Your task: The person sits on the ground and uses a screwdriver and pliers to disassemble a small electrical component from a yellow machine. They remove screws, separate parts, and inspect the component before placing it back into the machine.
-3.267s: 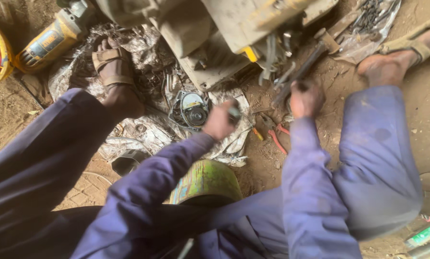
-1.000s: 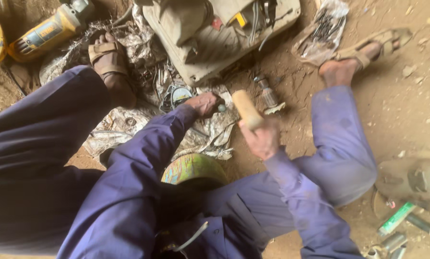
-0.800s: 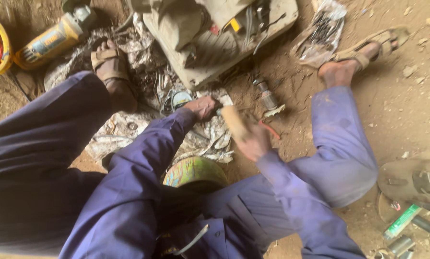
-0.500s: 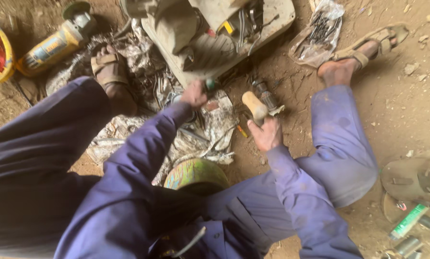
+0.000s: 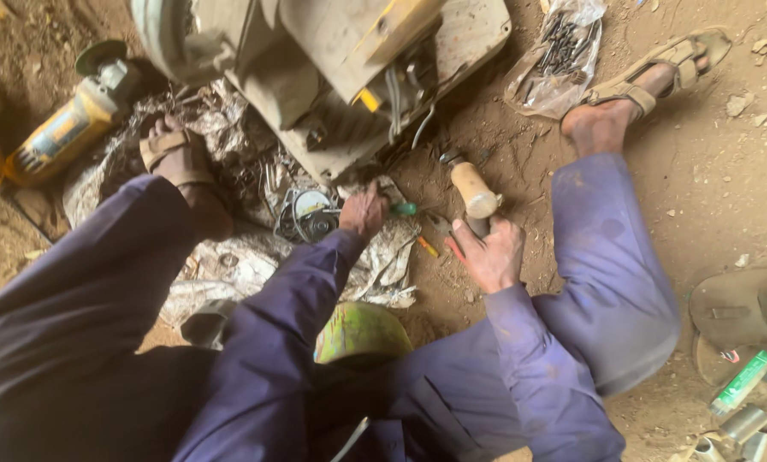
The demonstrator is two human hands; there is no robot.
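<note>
Two hands work low over the dirt floor (image 5: pixel 725 154): left hand (image 5: pixel 364 210) closes on a green-handled tool (image 5: pixel 403 208) pointing right, beside the grey machine (image 5: pixel 332 77); right hand (image 5: pixel 488 253), just right, grips a wooden-handled hammer (image 5: pixel 474 192), handle tilted up-left

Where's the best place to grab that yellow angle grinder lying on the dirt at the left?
Grip the yellow angle grinder around its long yellow body, coming from above. It lies flat on the dirt, with the guarded disc end at the upper right, best kept clear of.
</note>
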